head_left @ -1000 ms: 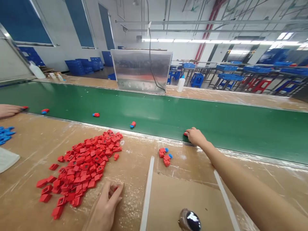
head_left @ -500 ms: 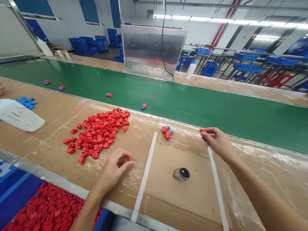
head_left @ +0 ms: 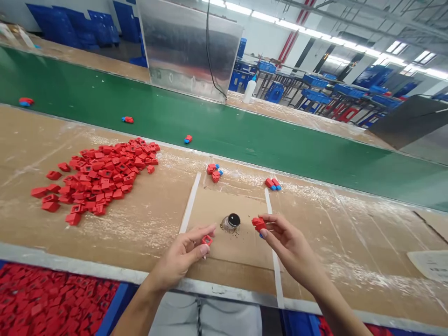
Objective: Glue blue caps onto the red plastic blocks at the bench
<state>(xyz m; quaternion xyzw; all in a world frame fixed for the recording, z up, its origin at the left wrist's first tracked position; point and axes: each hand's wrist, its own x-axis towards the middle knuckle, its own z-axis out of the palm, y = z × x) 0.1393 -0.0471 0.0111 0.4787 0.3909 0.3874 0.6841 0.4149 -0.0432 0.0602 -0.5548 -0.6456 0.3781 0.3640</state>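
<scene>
My left hand [head_left: 189,249] pinches a small red plastic block [head_left: 206,240] with a square opening, over the near left part of the cardboard sheet [head_left: 245,254]. Opposite it, my right hand [head_left: 287,240] has a red-and-blue plastic piece [head_left: 259,224] between thumb and fingers; its blue part is mostly hidden by the thumb. Between the hands, a small round black-topped fixture [head_left: 233,220] sticks up through the sheet. Beyond, a pair of red-and-blue pieces [head_left: 273,184] lies by the right white strip, and another small group [head_left: 214,172] near the left strip.
A heap of red blocks [head_left: 105,172] covers the table at left. Red-and-blue pieces [head_left: 128,120] lie spaced along the green conveyor belt [head_left: 266,140]. Below the table edge at lower left is a blue bin [head_left: 114,308] of red blocks. A white bottle [head_left: 249,89] stands beyond the belt.
My right hand has drawn back from the belt side to beside the fixture, leaving two pieces visible there. My left hand has moved right with its red block. The view has shifted right.
</scene>
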